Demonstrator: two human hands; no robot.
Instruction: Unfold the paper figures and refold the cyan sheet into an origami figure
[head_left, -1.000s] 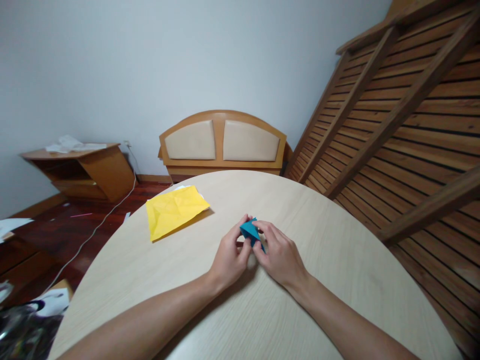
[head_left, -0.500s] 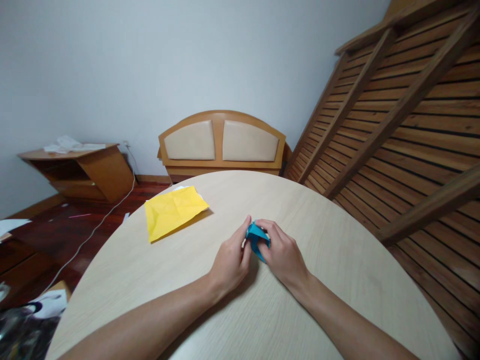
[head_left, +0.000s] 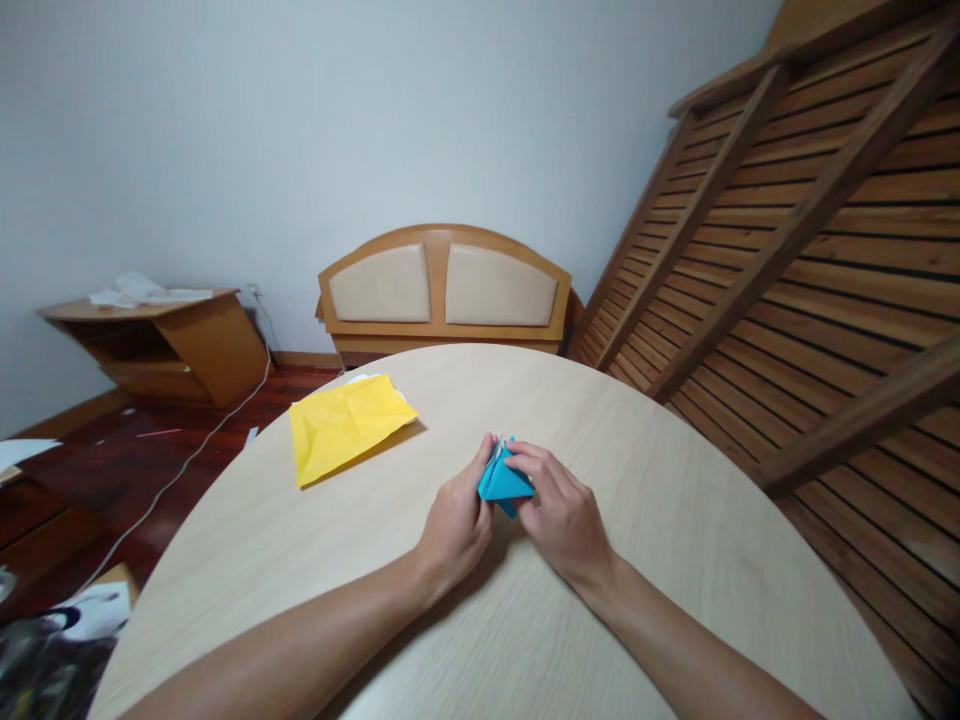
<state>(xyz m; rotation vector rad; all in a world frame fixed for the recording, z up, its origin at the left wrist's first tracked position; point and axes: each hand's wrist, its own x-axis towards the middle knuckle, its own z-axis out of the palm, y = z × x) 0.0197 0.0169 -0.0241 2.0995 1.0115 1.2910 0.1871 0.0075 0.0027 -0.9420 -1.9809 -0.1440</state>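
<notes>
A small folded blue paper piece (head_left: 504, 484) is held between my two hands over the round table. My left hand (head_left: 459, 515) pinches its left side, thumb up along the edge and fingers underneath. My right hand (head_left: 564, 505) grips the right side, its fingertips lying on the upper face and its thumb near the lower right corner. One broad triangular face shows, with a pale slit near the top. Parts of the paper are hidden behind the fingers. Farther left lies a creased yellow paper sheet (head_left: 351, 428), apart from both hands, with white paper peeking out behind it.
The round pale wooden table (head_left: 660, 560) spans the foreground. Behind it stands a headboard (head_left: 439, 232) with cream panels. Wooden slats (head_left: 780, 260) lean on the right. At left are a low cabinet (head_left: 210, 350) with papers and a white cable (head_left: 191, 455) across the floor.
The blue paper has been turned in my hands: a wide flat triangle now faces me where a shaded, gaping fold showed before. My right fingers have shifted onto its top face.
</notes>
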